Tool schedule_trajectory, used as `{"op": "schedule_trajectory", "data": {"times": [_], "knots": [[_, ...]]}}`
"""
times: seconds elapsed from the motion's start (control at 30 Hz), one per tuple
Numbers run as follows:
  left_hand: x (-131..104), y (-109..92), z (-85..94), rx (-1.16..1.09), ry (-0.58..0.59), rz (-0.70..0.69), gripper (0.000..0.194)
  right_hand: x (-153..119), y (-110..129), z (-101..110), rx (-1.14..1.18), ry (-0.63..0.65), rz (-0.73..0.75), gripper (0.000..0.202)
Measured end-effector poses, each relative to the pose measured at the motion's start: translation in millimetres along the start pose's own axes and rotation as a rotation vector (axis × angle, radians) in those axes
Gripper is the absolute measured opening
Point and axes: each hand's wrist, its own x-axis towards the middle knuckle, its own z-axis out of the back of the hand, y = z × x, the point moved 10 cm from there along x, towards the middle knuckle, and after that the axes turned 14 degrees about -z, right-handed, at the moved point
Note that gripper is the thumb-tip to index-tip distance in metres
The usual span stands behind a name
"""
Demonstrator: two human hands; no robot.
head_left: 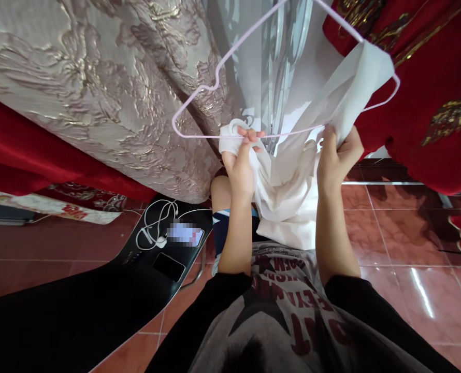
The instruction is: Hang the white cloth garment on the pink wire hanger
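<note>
A pale pink clothes hanger (234, 49) is held up in front of me, its lower bar crossing both my hands. Sheer white cloth (364, 70) drapes over the hanger's right shoulder, and the rest of it hangs in folds down to my lap. My left hand (241, 158) is closed around the middle of the lower bar together with a bunched part of the cloth. At the bar's right part, my right hand (338, 155) pinches the cloth between thumb and fingers. Some of its fingertips are hidden behind the fabric.
A black seat (137, 285) at my left bears a lit phone (186, 234), a dark phone (169, 267) and white earphones (160, 241). Embossed beige fabric (98, 77) hangs at the left, red sequinned fabric (425, 134) at the right. Reddish tiles (405, 233) cover the floor.
</note>
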Motion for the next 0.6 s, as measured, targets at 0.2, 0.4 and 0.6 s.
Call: {"op": "schedule_trajectory", "data": {"times": [0.2,0.4,0.6], "knots": [[0,-3,-4.4,-0.074,0.010,-0.038,0.016,3,14,-1,-0.053,0.192,-0.105,0.036],[-3,-4,-6.6,-0.029,0.001,-0.009,0.020,3,29,-1,-0.027,0.235,-0.166,0.030],[1,-4,-4.7,-0.103,0.002,-0.026,0.019,16,34,-8,0.040,0.437,-0.390,0.018]]}}
